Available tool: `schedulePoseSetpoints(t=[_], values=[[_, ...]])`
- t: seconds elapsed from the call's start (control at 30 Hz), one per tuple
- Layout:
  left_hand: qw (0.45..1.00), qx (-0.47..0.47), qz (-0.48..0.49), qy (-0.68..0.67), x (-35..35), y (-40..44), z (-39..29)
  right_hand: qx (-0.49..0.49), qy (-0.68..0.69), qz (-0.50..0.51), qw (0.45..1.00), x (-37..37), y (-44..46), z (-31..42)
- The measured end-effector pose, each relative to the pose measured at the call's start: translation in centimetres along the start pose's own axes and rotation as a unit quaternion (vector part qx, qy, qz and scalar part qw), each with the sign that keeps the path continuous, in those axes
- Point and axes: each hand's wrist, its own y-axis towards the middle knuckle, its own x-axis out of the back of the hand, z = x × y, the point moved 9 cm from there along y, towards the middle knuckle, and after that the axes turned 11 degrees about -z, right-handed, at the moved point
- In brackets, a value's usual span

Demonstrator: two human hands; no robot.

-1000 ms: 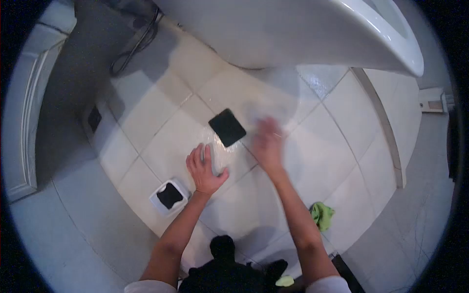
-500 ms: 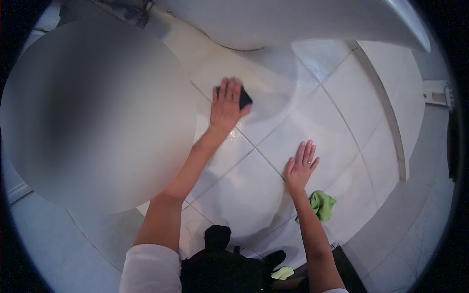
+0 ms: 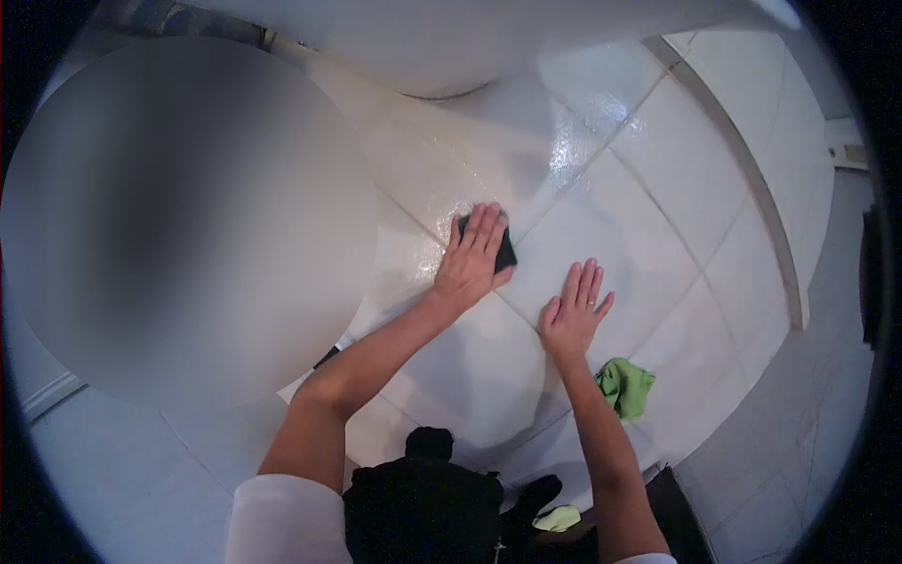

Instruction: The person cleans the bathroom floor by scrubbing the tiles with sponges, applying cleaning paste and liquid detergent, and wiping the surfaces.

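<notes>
My left hand [image 3: 470, 258] lies flat on a dark green scouring pad [image 3: 505, 252], pressing it to the wet tiled floor [image 3: 639, 226]. Its fingers point forward over the pad, and part of the pad shows to the right of them. To the right, my right hand [image 3: 572, 315] rests palm down on the tiles with its fingers spread and nothing in it; a ring shows on one finger. A crumpled green cloth [image 3: 628, 387] lies on the floor beside my right forearm.
A white curved fixture [image 3: 451, 47] stands at the top. A raised curb [image 3: 742, 155] runs down the right side. A pale yellow-green item [image 3: 558, 518] is near my feet. A round grey blur hides the left side.
The pad was bare on the floor, then came under my left hand. Since then my left hand has moved it right and nearer to me. My right hand has settled flat at the right.
</notes>
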Motion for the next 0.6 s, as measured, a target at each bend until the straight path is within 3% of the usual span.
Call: schedulePoseSetpoints(t=[0.03, 0.1, 0.13, 0.2, 0.3, 0.37, 0.43, 0.53, 0.6], values=[[0.997, -0.04, -0.03, -0.055, 0.5, -0.7, -0.6, 0.003, 0.001, -0.003, 1.0, 0.3, 0.0, -0.2], [0.995, -0.001, -0.1, 0.011, -0.5, 1.5, 5.3, 0.001, 0.0, 0.01, 1.0, 0.0, 0.0, -0.2], [0.987, 0.088, -0.133, 0.026, 0.3, 3.3, 9.6, -0.001, 0.001, 0.008, 1.0, 0.0, 0.0, -0.1], [0.972, 0.166, -0.165, 0.003, 1.5, 6.1, 17.3, -0.006, -0.009, 0.026, 1.0, -0.1, 0.1, -0.1], [0.923, 0.342, -0.167, 0.063, 1.3, 7.5, 18.9, -0.001, -0.01, 0.004, 1.0, 0.2, 0.1, 0.2], [0.933, 0.309, -0.171, -0.067, -0.1, 9.5, 14.0, -0.002, 0.0, 0.002, 1.0, 0.3, -0.2, 0.1], [0.972, 0.128, -0.197, -0.014, -0.2, 12.5, 1.7, 0.0, 0.006, -0.008, 1.0, 0.3, 0.0, 0.1], [0.974, 0.091, -0.199, -0.064, 1.1, 11.5, 4.0, 0.007, 0.012, 0.004, 1.0, 0.0, 0.1, 0.0], [0.964, 0.163, -0.211, 0.001, 2.2, 7.8, 11.6, 0.0, 0.008, 0.005, 1.0, 0.0, 0.1, 0.0]])
